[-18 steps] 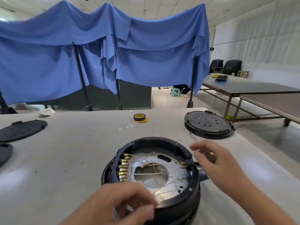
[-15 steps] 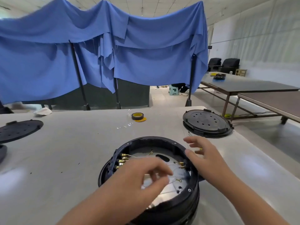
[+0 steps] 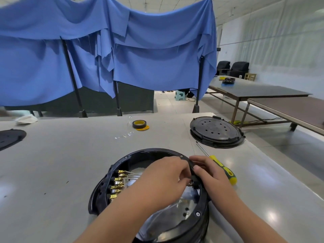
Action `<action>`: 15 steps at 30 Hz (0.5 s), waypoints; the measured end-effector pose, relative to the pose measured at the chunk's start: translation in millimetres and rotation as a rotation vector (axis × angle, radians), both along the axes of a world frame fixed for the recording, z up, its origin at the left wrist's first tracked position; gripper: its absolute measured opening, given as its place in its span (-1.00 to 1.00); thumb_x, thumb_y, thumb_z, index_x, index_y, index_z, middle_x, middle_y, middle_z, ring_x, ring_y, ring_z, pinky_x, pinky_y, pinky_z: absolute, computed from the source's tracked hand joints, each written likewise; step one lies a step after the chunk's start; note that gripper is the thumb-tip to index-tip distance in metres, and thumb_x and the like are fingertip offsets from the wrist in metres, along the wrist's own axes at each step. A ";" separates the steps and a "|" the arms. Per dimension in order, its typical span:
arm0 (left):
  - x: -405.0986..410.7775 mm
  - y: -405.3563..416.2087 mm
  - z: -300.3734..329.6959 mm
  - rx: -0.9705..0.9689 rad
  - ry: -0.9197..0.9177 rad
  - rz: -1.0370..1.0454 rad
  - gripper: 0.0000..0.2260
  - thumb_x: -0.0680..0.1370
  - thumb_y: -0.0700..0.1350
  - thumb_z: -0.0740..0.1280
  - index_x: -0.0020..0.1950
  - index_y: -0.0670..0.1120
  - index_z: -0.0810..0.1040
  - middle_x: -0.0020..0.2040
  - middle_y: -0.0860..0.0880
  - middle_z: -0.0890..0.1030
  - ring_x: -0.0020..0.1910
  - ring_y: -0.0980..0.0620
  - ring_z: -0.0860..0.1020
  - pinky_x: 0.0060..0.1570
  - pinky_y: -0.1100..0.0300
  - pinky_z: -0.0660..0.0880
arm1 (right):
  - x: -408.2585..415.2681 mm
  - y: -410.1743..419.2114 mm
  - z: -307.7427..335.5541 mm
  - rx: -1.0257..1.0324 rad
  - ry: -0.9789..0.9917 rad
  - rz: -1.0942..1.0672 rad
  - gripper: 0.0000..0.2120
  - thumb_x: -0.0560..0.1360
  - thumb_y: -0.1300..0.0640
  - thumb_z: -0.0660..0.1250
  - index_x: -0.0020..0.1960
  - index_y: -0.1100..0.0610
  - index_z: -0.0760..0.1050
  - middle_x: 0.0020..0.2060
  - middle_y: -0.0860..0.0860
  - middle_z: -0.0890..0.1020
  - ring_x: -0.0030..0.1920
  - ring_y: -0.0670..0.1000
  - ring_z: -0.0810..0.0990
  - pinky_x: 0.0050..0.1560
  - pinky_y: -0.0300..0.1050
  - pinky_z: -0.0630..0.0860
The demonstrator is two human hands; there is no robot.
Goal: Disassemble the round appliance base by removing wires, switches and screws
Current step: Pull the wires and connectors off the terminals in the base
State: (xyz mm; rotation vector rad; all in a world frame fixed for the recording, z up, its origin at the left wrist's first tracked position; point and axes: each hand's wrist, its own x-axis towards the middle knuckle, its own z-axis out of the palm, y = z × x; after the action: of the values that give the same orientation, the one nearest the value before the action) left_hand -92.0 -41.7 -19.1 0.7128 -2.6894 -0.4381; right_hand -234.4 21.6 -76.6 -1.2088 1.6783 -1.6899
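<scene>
The round black appliance base (image 3: 140, 154) lies open on the grey table in front of me, showing a silver plate, thin white wires and a row of brass terminals (image 3: 116, 183) along its left inner wall. My left hand (image 3: 163, 178) reaches across the inside, its fingertips pinching at a small connector on the right inner wall. My right hand (image 3: 208, 174) grips the right rim at the same spot, thumb inside, fingers outside. The connector itself is mostly hidden between the two hands.
A yellow-handled screwdriver (image 3: 223, 170) lies just right of my right hand. A black round cover (image 3: 216, 131) sits at the back right, a roll of tape (image 3: 139, 124) at the back centre, another black cover (image 3: 10, 137) at the far left. Blue cloth hangs behind the table.
My left hand has moved from the near rim across the inside to the right wall. My right hand has come in from hovering and now holds the right rim.
</scene>
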 end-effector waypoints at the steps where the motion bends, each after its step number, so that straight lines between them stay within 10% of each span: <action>1: 0.7 0.6 0.1 -0.008 -0.003 0.005 -0.89 0.55 -0.02 0.26 0.00 0.05 0.56 -0.02 0.09 0.57 -0.01 0.11 0.50 0.04 0.11 0.48 | -0.3 0.3 -0.5 0.000 0.003 0.000 -0.73 0.53 0.33 0.25 0.03 -0.01 0.56 -0.04 -0.02 0.67 0.04 -0.06 0.62 0.02 -0.16 0.53; 15: -3.2 5.5 1.4 -0.131 -0.084 0.000 -0.90 0.59 -0.08 0.21 0.04 -0.02 0.50 0.05 -0.01 0.55 0.06 -0.03 0.49 0.05 0.08 0.42 | -1.3 1.4 -0.1 -0.013 -0.019 0.027 -0.75 0.54 0.31 0.25 0.04 0.00 0.56 -0.07 -0.03 0.68 0.01 -0.04 0.64 0.04 -0.13 0.54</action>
State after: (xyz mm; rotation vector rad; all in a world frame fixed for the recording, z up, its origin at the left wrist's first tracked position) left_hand -95.2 -36.3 -17.7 0.7077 -2.7659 -0.2348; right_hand -235.6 23.0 -76.8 -1.2123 1.6356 -1.6935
